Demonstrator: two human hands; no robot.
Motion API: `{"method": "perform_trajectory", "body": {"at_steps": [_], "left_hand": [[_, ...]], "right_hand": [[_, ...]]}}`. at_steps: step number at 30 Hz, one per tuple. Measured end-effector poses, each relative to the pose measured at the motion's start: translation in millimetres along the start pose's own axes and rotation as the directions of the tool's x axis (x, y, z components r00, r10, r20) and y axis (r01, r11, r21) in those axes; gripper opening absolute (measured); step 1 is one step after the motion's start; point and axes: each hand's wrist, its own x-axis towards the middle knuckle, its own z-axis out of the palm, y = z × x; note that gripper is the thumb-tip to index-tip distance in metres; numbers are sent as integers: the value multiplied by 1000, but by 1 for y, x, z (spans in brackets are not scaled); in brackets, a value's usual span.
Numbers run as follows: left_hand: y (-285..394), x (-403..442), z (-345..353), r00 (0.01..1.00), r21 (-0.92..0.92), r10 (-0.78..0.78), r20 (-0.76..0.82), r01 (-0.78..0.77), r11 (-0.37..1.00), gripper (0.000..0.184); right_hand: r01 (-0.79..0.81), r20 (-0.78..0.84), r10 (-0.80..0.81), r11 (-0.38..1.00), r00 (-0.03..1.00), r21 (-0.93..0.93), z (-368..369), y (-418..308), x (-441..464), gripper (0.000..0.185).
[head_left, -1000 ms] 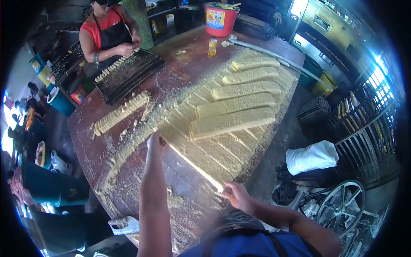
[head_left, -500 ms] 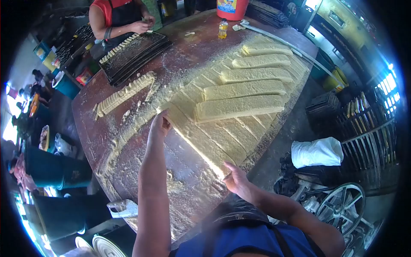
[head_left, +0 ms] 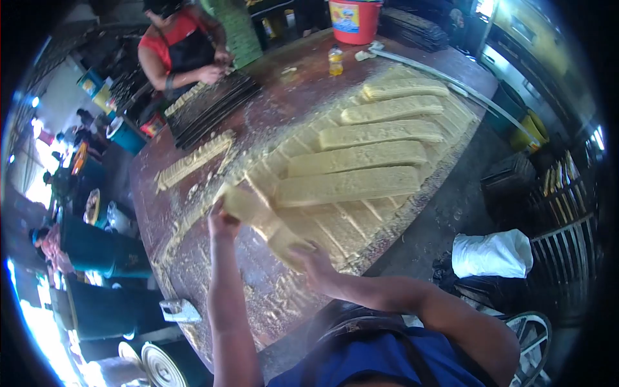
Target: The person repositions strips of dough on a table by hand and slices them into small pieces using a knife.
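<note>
Filling the middle of the view: a broad brown table [head_left: 277,97], its surface dusted and streaked with pale crumbs. Co-worker [head_left: 184,48] at the far left edge, red top, dark apron, both hands over a stack of dark trays [head_left: 213,106]; pale pieces line the top one. Across the table's right half, a pale dough sheet [head_left: 348,226], scored into parallel bands. On it, five layered dough stacks [head_left: 348,184], side by side, lying lengthwise across the bands.

White sack [head_left: 492,253] off the table, to the right. Red bucket [head_left: 354,22] at the far edge, label facing this way. Long metal bar [head_left: 451,84] along the far right side.

Lifted dough strip [head_left: 280,242]: between the wearer's two hands, slanting over the near left edge of the sheet, blurred and slightly twisted. Left hand [head_left: 224,222] closed on its far end, pinching it. Right hand [head_left: 316,264] at its near end, fingers laid over the dough; too blurred to tell whether they pinch.

Row of cut pieces [head_left: 193,161] between trays and left hand. Flat metal tool [head_left: 180,311] at the near left edge. Smallest: bottle [head_left: 335,61], yellow contents, upright near the bucket.
</note>
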Motion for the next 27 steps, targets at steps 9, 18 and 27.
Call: {"method": "perform_trajectory", "body": {"at_steps": [9,18,27], "left_hand": [[20,-78,80,981,-29,178,82,-176,984,56],[-67,-40,231,992,-265,117,42,-102,959,46],[-243,33,386,987,-214,154,-43,-159,964,49]], "right_hand": [[50,272,15,972,962,-231,-25,-109,14,67],[207,314,-192,978,930,-13,-102,-259,29,69],[243,351,-234,970,906,19,-254,-422,104,37]]}}
